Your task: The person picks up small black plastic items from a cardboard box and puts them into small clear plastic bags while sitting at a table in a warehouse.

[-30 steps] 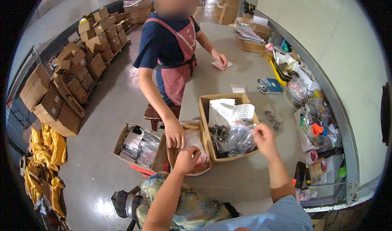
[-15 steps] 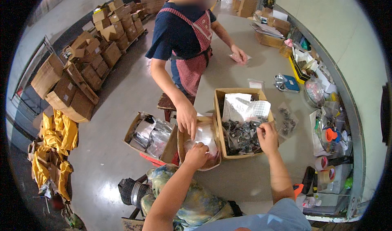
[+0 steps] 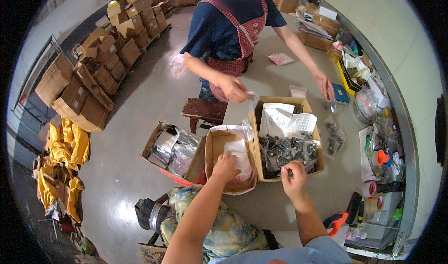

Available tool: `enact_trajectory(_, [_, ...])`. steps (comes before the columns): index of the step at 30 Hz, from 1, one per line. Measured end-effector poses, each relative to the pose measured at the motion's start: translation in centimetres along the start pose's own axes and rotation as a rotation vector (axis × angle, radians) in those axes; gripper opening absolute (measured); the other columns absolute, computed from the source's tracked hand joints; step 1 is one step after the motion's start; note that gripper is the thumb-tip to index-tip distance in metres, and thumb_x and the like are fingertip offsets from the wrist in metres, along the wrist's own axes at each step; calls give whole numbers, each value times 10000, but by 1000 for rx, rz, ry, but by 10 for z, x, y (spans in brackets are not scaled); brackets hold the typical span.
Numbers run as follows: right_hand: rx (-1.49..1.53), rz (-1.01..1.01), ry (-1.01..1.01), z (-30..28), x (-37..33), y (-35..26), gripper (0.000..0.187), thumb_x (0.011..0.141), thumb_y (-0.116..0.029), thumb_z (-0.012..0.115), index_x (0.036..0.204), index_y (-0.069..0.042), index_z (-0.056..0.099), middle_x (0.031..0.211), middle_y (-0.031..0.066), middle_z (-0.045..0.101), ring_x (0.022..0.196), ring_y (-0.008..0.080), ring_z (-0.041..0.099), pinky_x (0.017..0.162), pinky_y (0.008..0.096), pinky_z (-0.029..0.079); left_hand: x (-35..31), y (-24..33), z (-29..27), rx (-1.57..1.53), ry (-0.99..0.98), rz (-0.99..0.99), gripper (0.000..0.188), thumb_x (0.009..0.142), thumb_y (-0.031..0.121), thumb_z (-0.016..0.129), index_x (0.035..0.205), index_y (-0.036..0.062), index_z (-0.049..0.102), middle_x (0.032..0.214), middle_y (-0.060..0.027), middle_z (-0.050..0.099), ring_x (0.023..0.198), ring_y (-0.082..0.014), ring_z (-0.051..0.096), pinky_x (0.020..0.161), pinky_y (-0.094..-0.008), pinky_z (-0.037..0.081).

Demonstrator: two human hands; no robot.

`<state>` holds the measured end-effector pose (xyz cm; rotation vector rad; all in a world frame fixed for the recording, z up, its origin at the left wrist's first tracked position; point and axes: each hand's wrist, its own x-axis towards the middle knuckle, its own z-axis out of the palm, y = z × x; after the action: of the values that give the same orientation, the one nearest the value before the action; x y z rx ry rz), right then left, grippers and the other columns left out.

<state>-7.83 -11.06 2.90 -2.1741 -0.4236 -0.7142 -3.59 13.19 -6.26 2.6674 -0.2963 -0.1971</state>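
My left hand (image 3: 225, 167) reaches into a narrow cardboard box (image 3: 210, 147), its fingers bent down onto clear plastic bags (image 3: 239, 156); the fingertips are partly hidden. Just right of it stands a larger cardboard box (image 3: 321, 159) filled with bagged black parts (image 3: 275, 156), with white paper sheets (image 3: 275, 119) at its back. At that box's front edge, my right hand (image 3: 295, 177) is curled, thumb against fingers; whatever it may pinch is too small to make out. Across the table, a co-worker's one hand (image 3: 231, 87) holds a clear bag (image 3: 252, 100), the other a small bag (image 3: 330, 106).
A box of silvery bags (image 3: 175, 152) stands left of the narrow box. Orange-handled scissors (image 3: 335, 223), tape rolls (image 3: 373, 203) and bagged items crowd the table's right side. A bag of black parts (image 3: 334, 138) lies by the large box. Beyond is a wooden stool (image 3: 203, 109).
My right hand has drawn back toward me from the black parts. The co-worker's hand has left the narrow box with a clear bag; their other hand has left a pinkish bag and picked up another.
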Motion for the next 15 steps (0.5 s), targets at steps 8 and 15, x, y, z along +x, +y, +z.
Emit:
enact_trajectory(8, [171, 18, -137, 25, -1, -46, 108, 750, -24, 654, 809, -22, 564, 788, 127, 568, 707, 291, 582, 604, 357, 469, 4, -5, 5, -181, 93, -114, 206, 810, 169, 542, 764, -2, 647, 866, -216, 629, 792, -390, 616, 737, -454, 501])
enact_trajectory(15, [194, -18, -232, 62, 17, -58, 95, 767, -26, 636, 825, -24, 561, 803, 106, 559, 662, 241, 571, 578, 320, 462, -8, -24, 13, -37, 154, -20, 154, 784, 114, 569, 840, 1, 657, 872, -208, 645, 773, -376, 632, 732, -467, 509])
